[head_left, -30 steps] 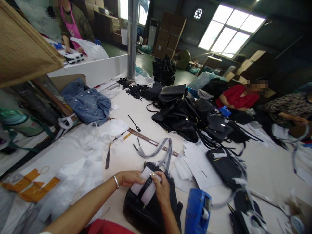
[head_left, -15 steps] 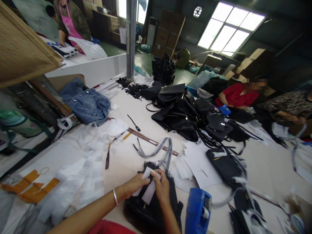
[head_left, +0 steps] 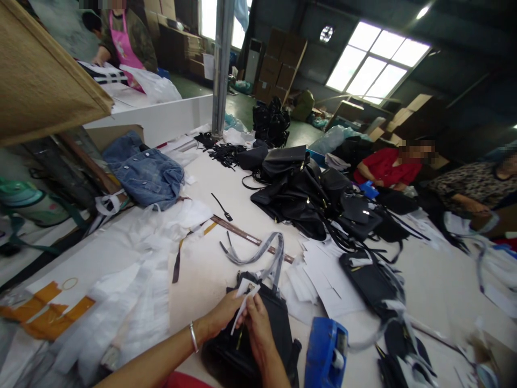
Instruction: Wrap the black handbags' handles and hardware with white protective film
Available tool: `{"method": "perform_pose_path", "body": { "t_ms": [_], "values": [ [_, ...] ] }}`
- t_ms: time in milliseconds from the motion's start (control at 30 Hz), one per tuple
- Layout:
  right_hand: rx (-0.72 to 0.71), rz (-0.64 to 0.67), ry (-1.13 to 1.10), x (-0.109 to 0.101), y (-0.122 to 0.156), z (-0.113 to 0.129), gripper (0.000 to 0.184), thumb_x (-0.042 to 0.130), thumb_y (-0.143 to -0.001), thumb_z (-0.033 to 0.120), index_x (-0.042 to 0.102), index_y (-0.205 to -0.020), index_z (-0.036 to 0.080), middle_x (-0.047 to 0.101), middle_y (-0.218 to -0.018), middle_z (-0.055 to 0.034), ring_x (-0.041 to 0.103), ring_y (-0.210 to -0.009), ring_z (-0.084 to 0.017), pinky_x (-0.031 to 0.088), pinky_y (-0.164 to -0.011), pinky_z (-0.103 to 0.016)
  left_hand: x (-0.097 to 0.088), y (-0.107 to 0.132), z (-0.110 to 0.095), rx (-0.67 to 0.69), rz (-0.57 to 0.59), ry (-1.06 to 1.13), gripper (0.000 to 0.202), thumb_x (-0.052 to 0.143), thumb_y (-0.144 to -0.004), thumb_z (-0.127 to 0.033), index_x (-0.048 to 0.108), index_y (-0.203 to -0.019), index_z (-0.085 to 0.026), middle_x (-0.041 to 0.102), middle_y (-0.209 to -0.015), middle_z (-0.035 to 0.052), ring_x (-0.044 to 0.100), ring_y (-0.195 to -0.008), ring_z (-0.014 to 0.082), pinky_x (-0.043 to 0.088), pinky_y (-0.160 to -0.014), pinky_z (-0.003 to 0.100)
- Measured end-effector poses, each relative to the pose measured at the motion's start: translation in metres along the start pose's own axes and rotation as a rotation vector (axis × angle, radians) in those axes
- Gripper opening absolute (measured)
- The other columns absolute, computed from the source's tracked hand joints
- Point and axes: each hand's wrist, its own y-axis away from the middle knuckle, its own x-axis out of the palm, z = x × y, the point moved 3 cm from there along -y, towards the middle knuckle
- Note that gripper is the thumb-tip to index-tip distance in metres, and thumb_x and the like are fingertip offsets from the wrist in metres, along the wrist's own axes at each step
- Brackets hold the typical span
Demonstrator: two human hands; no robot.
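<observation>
A black handbag (head_left: 276,312) lies on the table in front of me, its strap (head_left: 278,253) wrapped in clear film and looped up past the top. My left hand (head_left: 226,313) is closed at the bag's upper middle, beside a small metal fitting. With its thumb and fingers, my right hand (head_left: 257,323) pinches a white strip (head_left: 241,310) that stands up over the bag between both hands. The left fingertips are partly hidden behind this strip, and they seem to grip its upper end.
A blue tape dispenser (head_left: 325,353) stands right of the bag. White paper sheets (head_left: 329,275) and another black bag (head_left: 365,277) lie beyond it. Black bags (head_left: 291,188) are heaped farther back. Left are white wrapping sheets (head_left: 141,280) and a denim jacket (head_left: 149,172). Co-workers sit at right.
My right hand has turned and slid down along the white strip, which is now folded up edge-on instead of lying flat. The left hand stays near the same spot.
</observation>
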Motion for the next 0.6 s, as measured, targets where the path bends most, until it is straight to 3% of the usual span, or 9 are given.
{"method": "perform_pose_path", "body": {
  "t_ms": [100, 167, 267, 367, 500, 600],
  "values": [
    [0.024, 0.004, -0.032, 0.003, -0.001, -0.001, 0.042, 0.063, -0.081, 0.049, 0.057, -0.110, 0.020, 0.050, -0.056, 0.0058, 0.047, -0.044, -0.010, 0.040, -0.044, -0.021, -0.001, -0.002, -0.001, 0.016, 0.018, -0.045, 0.035, 0.056, -0.080, -0.050, 0.059, -0.091, -0.017, 0.048, -0.052, -0.0073, 0.037, -0.036, 0.0056, 0.027, -0.035, 0.016],
    [0.032, 0.031, -0.008, 0.003, 0.001, 0.004, 0.041, 0.066, -0.080, 0.046, 0.058, -0.109, 0.018, 0.050, -0.056, 0.0054, 0.045, -0.043, -0.009, 0.039, -0.044, -0.021, -0.005, 0.002, -0.004, -0.002, 0.048, -0.007, 0.034, 0.059, -0.079, -0.046, 0.060, -0.095, -0.016, 0.054, -0.056, -0.0047, 0.044, -0.040, 0.0073, 0.033, -0.038, 0.017],
    [0.039, 0.073, 0.017, 0.001, 0.002, 0.015, 0.043, 0.070, -0.077, 0.041, 0.059, -0.110, 0.018, 0.046, -0.058, 0.0067, 0.038, -0.043, -0.007, 0.037, -0.043, -0.020, -0.009, 0.014, -0.011, -0.054, 0.160, 0.176, 0.033, 0.060, -0.080, -0.039, 0.061, -0.099, -0.012, 0.064, -0.070, 0.0040, 0.061, -0.062, 0.0150, 0.049, -0.060, 0.026],
    [0.017, 0.090, 0.099, -0.001, 0.000, 0.021, 0.044, 0.072, -0.074, 0.040, 0.059, -0.110, 0.018, 0.050, -0.066, 0.0050, 0.035, -0.046, -0.005, 0.034, -0.042, -0.018, -0.010, 0.023, -0.015, -0.072, 0.211, 0.278, 0.037, 0.059, -0.082, -0.040, 0.061, -0.105, -0.011, 0.067, -0.082, 0.0087, 0.065, -0.077, 0.0191, 0.051, -0.075, 0.033],
    [-0.104, 0.041, 0.382, 0.003, -0.003, 0.020, 0.036, 0.069, -0.073, 0.042, 0.060, -0.100, 0.020, 0.058, -0.073, 0.0018, 0.046, -0.052, -0.009, 0.035, -0.043, -0.019, -0.003, 0.021, -0.015, 0.018, 0.115, 0.113, 0.042, 0.063, -0.080, -0.046, 0.061, -0.107, -0.014, 0.068, -0.085, 0.0066, 0.062, -0.073, 0.0164, 0.049, -0.065, 0.026],
    [-0.216, -0.103, 0.621, 0.008, 0.001, 0.020, 0.026, 0.062, -0.076, 0.039, 0.060, -0.095, 0.021, 0.062, -0.075, -0.0004, 0.054, -0.058, -0.015, 0.041, -0.048, -0.022, -0.001, 0.017, -0.015, 0.076, -0.020, 0.009, 0.044, 0.059, -0.080, -0.053, 0.062, -0.102, -0.015, 0.067, -0.080, 0.0046, 0.060, -0.068, 0.0153, 0.046, -0.059, 0.023]
  ]
}}
